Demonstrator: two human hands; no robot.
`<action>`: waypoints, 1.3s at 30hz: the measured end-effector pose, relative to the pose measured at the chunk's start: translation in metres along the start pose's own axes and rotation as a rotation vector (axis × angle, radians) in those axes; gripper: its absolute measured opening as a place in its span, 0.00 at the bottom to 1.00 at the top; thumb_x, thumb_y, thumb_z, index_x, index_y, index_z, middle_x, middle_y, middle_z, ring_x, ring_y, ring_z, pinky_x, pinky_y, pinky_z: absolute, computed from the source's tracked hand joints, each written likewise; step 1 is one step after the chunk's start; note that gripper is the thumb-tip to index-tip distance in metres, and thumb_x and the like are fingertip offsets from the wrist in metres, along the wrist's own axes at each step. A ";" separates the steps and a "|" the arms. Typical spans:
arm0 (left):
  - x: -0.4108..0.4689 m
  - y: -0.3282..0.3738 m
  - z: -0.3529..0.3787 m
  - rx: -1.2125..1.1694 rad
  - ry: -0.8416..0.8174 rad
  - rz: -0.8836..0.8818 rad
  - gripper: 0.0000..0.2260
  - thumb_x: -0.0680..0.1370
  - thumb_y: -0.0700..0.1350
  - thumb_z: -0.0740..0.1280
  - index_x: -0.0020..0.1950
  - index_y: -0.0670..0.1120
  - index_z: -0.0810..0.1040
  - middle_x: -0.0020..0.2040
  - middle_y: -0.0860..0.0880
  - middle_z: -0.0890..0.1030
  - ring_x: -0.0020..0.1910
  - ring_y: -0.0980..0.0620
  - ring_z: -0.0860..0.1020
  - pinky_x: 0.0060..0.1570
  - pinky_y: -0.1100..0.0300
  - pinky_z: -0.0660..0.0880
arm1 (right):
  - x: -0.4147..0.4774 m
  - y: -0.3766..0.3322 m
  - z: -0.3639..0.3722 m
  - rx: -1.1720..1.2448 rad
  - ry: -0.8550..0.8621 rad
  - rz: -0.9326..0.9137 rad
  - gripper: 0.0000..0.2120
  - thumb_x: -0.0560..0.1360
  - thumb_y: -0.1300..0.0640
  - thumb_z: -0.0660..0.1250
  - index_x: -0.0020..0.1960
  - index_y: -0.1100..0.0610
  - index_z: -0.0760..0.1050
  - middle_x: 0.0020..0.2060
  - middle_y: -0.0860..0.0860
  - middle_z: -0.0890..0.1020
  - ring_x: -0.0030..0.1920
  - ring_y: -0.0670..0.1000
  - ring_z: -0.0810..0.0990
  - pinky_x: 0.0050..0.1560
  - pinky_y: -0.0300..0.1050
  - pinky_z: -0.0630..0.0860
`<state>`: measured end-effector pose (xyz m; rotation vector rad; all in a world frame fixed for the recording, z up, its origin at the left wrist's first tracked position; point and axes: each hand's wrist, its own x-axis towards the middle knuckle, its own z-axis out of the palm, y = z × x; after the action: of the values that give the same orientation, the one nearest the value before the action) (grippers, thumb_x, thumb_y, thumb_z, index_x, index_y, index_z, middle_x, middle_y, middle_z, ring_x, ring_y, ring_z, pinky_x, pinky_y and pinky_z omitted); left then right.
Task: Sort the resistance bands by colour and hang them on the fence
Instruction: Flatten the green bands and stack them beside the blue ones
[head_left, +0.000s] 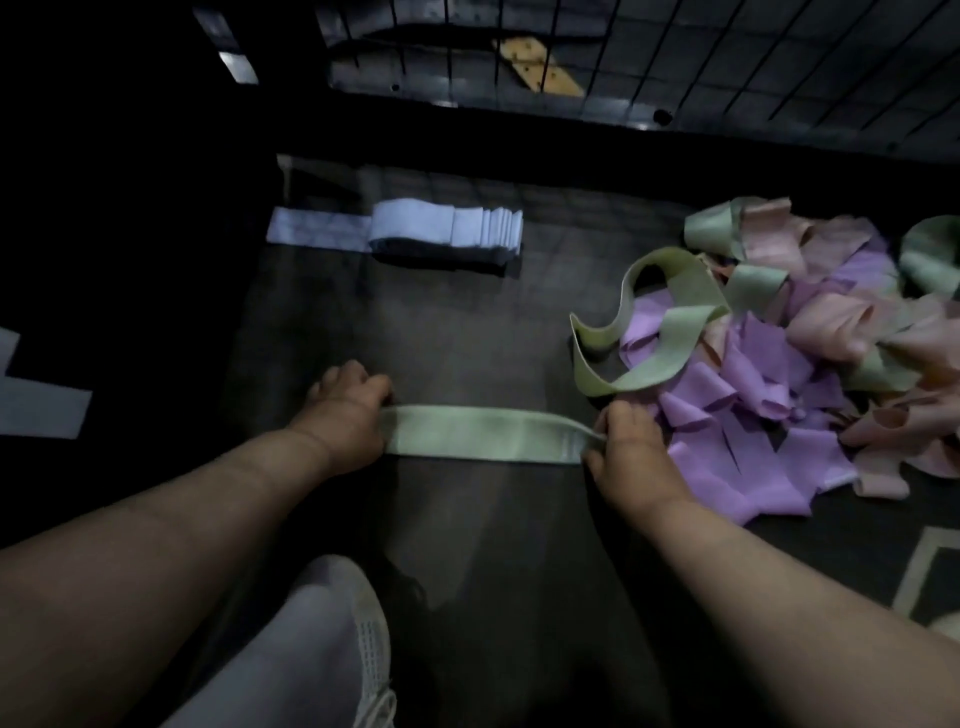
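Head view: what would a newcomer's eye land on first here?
The tangled pile of purple, pink and green bands at the right stands out first. In the middle, the left hand and right hand hold a green band flat. Beyond it lies a neat pale blue stack.

The pile of bands (810, 374) at 3 o'clock runs off the right edge. The left hand (345, 415) and right hand (631, 452) grip the ends of the green band (478, 434), fingertips curled out of sight. The shoe (332, 649) at 6 o'clock is cut by the bottom edge, a pale strip (41, 405) at 9 o'clock by the left. The stack (447, 228) at 11 o'clock is too blurred to count.
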<state>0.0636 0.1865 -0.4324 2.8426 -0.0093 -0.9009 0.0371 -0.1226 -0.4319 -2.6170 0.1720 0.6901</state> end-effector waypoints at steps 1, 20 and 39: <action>0.000 -0.001 0.000 -0.021 -0.008 0.002 0.13 0.74 0.49 0.70 0.57 0.52 0.75 0.58 0.46 0.69 0.61 0.43 0.68 0.62 0.55 0.66 | 0.000 0.000 -0.002 0.031 -0.020 -0.007 0.09 0.76 0.60 0.68 0.49 0.54 0.67 0.49 0.55 0.73 0.50 0.58 0.73 0.51 0.47 0.70; 0.001 -0.042 -0.003 -0.427 0.205 0.122 0.09 0.69 0.35 0.76 0.41 0.48 0.81 0.39 0.50 0.77 0.39 0.54 0.78 0.42 0.69 0.72 | 0.011 -0.003 -0.009 0.204 0.078 -0.092 0.10 0.75 0.65 0.66 0.53 0.54 0.78 0.47 0.49 0.80 0.49 0.50 0.77 0.50 0.40 0.69; 0.007 -0.034 0.006 -0.863 0.024 -0.381 0.13 0.75 0.50 0.74 0.48 0.42 0.78 0.35 0.44 0.79 0.28 0.49 0.75 0.27 0.61 0.71 | 0.029 -0.022 0.003 0.145 0.048 0.217 0.20 0.75 0.49 0.69 0.60 0.60 0.70 0.56 0.58 0.77 0.57 0.60 0.76 0.56 0.49 0.73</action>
<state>0.0639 0.2185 -0.4464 2.0573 0.7499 -0.6878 0.0660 -0.1013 -0.4407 -2.4989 0.5070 0.6590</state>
